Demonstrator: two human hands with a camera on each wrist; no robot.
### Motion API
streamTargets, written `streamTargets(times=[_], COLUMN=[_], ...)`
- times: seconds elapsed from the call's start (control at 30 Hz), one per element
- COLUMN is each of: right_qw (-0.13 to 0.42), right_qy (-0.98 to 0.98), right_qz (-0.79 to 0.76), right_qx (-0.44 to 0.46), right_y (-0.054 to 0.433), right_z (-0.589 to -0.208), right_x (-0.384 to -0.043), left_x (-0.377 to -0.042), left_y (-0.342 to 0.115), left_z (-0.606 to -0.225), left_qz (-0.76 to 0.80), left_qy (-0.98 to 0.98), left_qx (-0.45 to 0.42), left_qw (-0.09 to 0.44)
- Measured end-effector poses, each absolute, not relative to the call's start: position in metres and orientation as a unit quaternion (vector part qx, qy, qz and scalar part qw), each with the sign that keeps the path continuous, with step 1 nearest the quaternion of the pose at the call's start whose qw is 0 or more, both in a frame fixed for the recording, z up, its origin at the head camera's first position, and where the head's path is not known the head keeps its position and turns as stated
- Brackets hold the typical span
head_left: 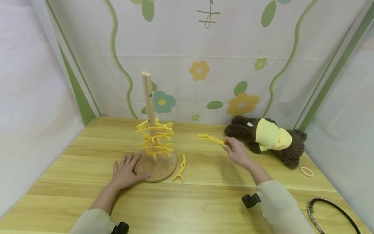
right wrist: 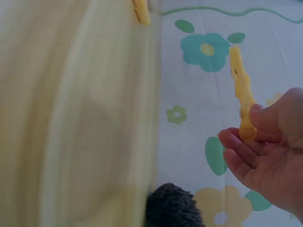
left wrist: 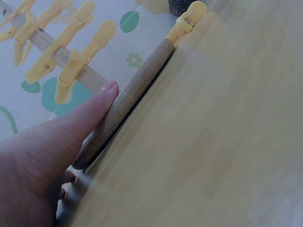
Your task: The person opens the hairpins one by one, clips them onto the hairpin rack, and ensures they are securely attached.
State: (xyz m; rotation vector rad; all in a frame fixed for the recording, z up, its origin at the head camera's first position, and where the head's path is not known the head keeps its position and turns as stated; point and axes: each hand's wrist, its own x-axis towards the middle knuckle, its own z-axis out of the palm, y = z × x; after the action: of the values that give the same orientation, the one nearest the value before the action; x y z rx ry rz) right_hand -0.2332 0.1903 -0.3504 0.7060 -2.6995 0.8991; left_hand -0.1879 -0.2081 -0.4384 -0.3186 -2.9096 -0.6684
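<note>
A wooden stand has a round base [head_left: 160,174] and an upright post [head_left: 148,97]. Several yellow hair clips [head_left: 155,130] are on the lower part of the post. My left hand [head_left: 124,174] rests at the base's left side, fingers spread, with its thumb [left wrist: 102,97] on the base. To the right, my right hand [head_left: 237,152] pinches one end of a yellow hair clip [right wrist: 241,90] between thumb and fingers. The clip is held above the table, its other end pointing left. Another yellow clip [head_left: 181,169] lies beside the base on the table.
A dark brown plush toy in a yellow top [head_left: 270,135] lies at the back right of the wooden table [head_left: 193,208]. Near the right edge are a beige ring [head_left: 306,172] and a black headband [head_left: 333,202]. Printed fabric [head_left: 175,48] hangs behind the table.
</note>
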Motion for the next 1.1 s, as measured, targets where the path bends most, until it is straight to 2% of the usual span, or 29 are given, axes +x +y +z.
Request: streamTargets(times=[0.07, 0.27, 0.67, 0.8, 1.1], right_qw=[0.110, 0.077, 0.092, 0.095, 0.041], right_qy=[-0.918, -0.919, -0.910, -0.907, -0.896], right_qz=[0.290, 0.289, 0.280, 0.276, 0.303], right_qx=[0.249, 0.257, 0.291, 0.303, 0.323], right_y=[0.190, 0.183, 0.149, 0.129, 0.081], right_z=[-0.341, -0.310, -0.255, -0.246, -0.238], right_x=[-0.237, -0.245, -0.261, -0.262, -0.263], left_x=[-0.188, -0.188, -0.187, -0.188, -0.187], left_y=[-0.208, -0.208, -0.208, -0.209, -0.208], left_z=[-0.438, -0.439, -0.437, -0.437, -0.438], left_qz=[-0.224, -0.224, -0.226, -0.225, -0.223], left_qy=[-0.966, -0.966, -0.965, -0.965, -0.966], left_qx=[-0.107, -0.107, -0.109, -0.110, -0.108], left_qw=[0.070, 0.069, 0.076, 0.076, 0.079])
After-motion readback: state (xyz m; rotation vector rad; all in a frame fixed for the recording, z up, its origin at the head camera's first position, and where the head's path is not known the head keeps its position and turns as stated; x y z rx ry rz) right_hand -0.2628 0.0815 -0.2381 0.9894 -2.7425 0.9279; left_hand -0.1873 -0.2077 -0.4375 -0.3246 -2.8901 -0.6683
